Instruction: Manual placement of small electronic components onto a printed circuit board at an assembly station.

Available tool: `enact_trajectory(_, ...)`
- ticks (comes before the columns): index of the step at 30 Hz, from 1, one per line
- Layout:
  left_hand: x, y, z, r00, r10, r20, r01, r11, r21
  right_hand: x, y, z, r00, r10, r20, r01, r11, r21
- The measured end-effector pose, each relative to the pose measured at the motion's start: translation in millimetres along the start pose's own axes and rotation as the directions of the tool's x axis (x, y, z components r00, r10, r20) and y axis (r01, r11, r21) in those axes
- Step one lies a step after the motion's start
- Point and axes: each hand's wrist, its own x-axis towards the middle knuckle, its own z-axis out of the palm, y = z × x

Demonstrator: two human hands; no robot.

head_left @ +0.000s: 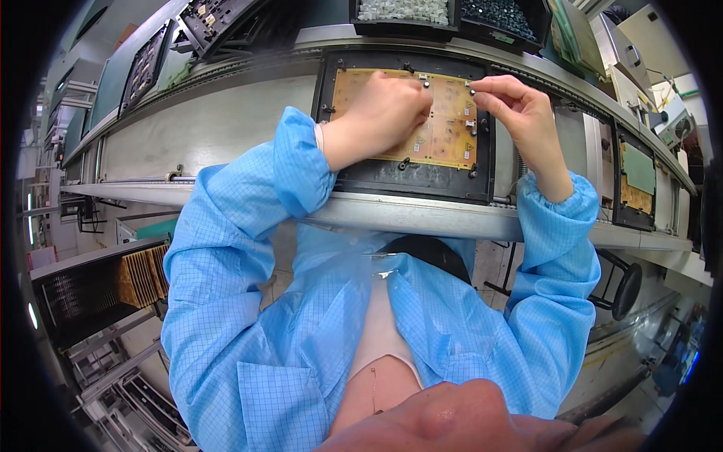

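A yellow-brown circuit board (444, 143) lies in a black frame (376, 179) in front of me. Small black clips show along the board's edges, and a few small black and white components (426, 84) stand on it. My left hand (385, 111) is over the board's middle, fingers curled down; its fingertips and anything in them are hidden. At the upper right edge of the board, my right hand (520, 113) has thumb and forefinger drawn together in a pinch. A small dark part shows right at those fingertips, but I cannot tell whether it is held.
Behind the rail, one black bin (403, 29) contains white parts and another bin (506, 36) dark parts. A second framed board (638, 177) sits farther right on the conveyor line. A rack of upright boards (143, 277) stands at lower left, a black stool (626, 290) at right.
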Motion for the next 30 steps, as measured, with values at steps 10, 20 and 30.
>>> enact_trajectory(10, 107.8, -64.7, -28.9, 0.900, 0.170, -0.402, 0.068, 0.855, 0.515, -31.5, 11.3, -11.2, 0.934, 0.312, 0.176, -0.358, 0.827, 0.433)
enact_trajectory(20, 174.8, -81.2, -11.4, 0.966, -0.042, -0.257, 0.154, 0.888, 0.434, -45.5, -9.5, -14.8, 0.932, 0.347, 0.104, -0.361, 0.867, 0.345)
enact_trajectory(30, 167.4, -48.0, -28.9, 0.918, 0.157, -0.363, 0.011, 0.908, 0.420, -31.9, -17.6, 12.4, 0.996, 0.086, -0.033, -0.092, 0.931, -0.352)
